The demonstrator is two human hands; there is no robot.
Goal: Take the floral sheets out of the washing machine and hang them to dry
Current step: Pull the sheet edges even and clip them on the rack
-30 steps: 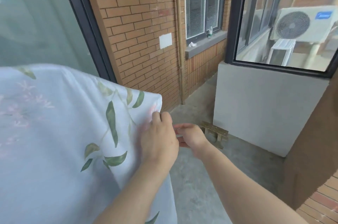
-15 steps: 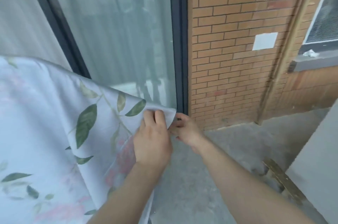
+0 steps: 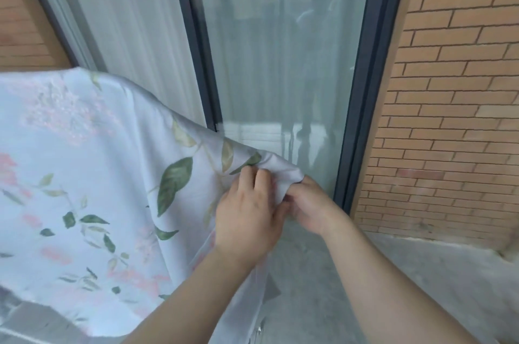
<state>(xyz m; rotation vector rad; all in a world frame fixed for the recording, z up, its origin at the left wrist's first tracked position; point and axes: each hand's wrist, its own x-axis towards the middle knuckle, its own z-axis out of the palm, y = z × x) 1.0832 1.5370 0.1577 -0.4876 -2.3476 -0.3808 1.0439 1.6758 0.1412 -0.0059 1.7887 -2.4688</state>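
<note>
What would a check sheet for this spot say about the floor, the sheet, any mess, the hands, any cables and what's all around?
Surface: floor, bare grey concrete.
Job's things: sheet, floral, draped over a support hidden under it.
Clutter: nothing seen.
Grippers: left hand and right hand both pinch the sheet's corner.
Cables: nothing seen.
Surroundings: glass door in a dark frame, curtain behind it; brick wall to the right.

We find no text, label, brand, number or sign that we can read on the sheet (image 3: 84, 189), the glass (image 3: 280, 76) or the wall (image 3: 449, 104).
</note>
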